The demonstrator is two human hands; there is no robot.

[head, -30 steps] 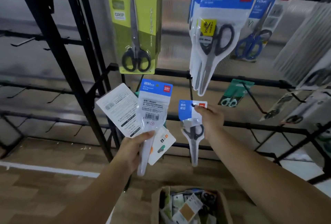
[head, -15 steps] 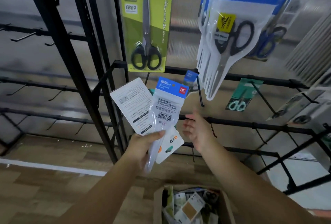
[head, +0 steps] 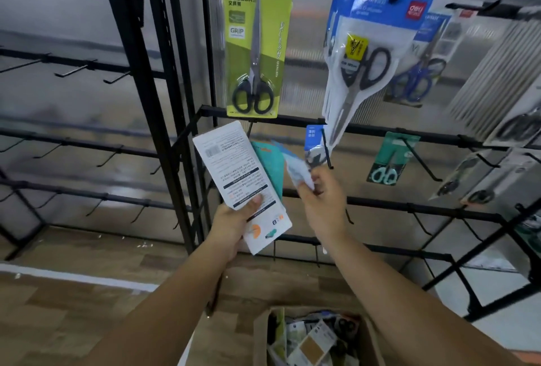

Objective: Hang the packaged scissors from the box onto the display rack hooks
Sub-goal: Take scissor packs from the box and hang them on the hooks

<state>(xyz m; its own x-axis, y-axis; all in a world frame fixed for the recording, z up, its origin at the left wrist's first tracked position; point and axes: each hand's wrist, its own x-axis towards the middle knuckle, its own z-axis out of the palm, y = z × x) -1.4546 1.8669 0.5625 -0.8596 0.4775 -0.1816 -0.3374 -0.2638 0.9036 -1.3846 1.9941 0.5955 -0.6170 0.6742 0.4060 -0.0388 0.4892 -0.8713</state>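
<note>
Black bars of the display rack [head: 164, 119] carry hooks, some hung with scissors: a green pack [head: 257, 40] and a bunch of blue-topped packs [head: 366, 52] on the top bar. The left hand [head: 234, 225] grips a fan of packs, a white card [head: 237, 178] in front and a teal one [head: 270, 165] behind. The right hand [head: 322, 204] pinches a blurred blue-and-clear pack [head: 295, 166] just beside a small blue pack [head: 314, 143] hanging on a lower hook. The cardboard box [head: 316, 339] sits below, holding more packs.
</note>
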